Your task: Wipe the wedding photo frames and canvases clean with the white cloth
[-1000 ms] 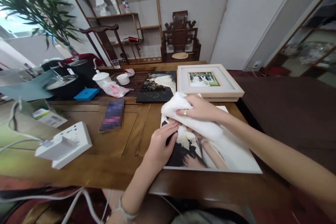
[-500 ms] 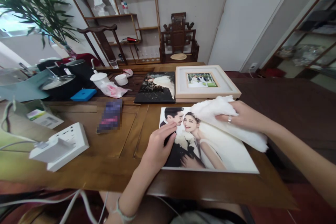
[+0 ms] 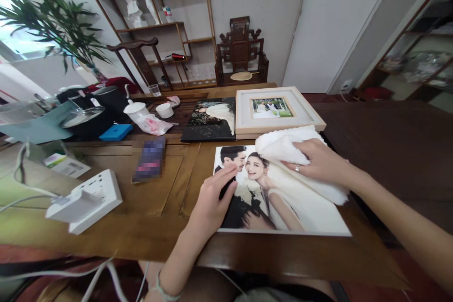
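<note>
A large wedding photo panel (image 3: 293, 205) lies flat on the wooden table, close to its front edge. My left hand (image 3: 215, 196) rests on the panel's left side, fingers stretched out and holding nothing. In my right hand (image 3: 318, 163), which wears a ring, is a bunched white cloth (image 3: 279, 144). The cloth lies over the panel's upper right part, and one end of it hangs past the right edge. Part of the panel's far edge is hidden under the cloth.
Behind the panel lie a dark photo panel (image 3: 208, 120) and a pale wooden picture frame (image 3: 300, 104). To the left are a white power strip (image 3: 95, 200), a blurred-out purple item (image 3: 149, 159), a blue box (image 3: 116, 132), a white teapot (image 3: 136, 109) and a lidded pot (image 3: 85, 122).
My right hand and the cloth have shifted slightly left over the panel. My left hand keeps its place on the photo. The camera view has moved a little.
</note>
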Tool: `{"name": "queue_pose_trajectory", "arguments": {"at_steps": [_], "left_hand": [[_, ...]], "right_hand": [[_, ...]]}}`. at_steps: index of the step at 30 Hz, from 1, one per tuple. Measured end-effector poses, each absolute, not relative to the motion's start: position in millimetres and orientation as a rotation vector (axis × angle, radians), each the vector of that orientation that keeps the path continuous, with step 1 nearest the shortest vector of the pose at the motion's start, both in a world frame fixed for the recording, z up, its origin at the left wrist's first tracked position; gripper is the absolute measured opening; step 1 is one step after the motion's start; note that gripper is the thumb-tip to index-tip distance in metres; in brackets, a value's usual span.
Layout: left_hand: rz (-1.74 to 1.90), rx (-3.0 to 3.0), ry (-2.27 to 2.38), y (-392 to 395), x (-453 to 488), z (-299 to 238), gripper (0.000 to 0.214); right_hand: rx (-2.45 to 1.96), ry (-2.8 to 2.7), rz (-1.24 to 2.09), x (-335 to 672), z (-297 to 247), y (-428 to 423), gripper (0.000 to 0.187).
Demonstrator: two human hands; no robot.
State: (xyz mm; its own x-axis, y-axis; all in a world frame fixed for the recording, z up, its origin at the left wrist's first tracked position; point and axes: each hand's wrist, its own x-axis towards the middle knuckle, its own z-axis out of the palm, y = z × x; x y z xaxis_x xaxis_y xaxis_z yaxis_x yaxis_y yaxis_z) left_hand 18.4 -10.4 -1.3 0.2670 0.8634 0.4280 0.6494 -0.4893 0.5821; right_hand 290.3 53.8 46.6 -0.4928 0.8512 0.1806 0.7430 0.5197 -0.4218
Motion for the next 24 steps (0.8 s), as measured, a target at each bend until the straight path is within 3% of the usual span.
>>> {"name": "queue_pose_trajectory", "arguments": {"at_steps": [5,8,12,16,19,24], "left_hand": [[1.014,2.21,1.481,-9.2,19.5,-2.8,0.035],[1.013,2.188,1.49,-8.6,19.6,-3.9,0.036],[1.017,2.204,1.452,-8.6,18.9,-4.4,0.036],[1.017,2.231,1.42,-8.4,18.1,-4.9,0.036],[0.993,2.245,1.418,-8.3,17.7,-4.9,0.036],[0.984,2.234,1.439,-8.4,17.4,-3.9,0.036]], "right_hand": [[-1.302,-2.481,0.264,285.7,37.2,38.6,0.018],[-1.259,-2.552,0.375,283.6,42.7,4.4,0.006],[-0.984,-2.698,0.754,279.1,55.0,-46.5,0.04],[-0.897,-2.76,0.927,284.9,55.3,-67.2,0.055],[-1.021,-2.696,0.92,293.6,48.8,-54.0,0.044],[-1.183,-2.439,0.636,295.7,45.9,6.2,0.022]]}}
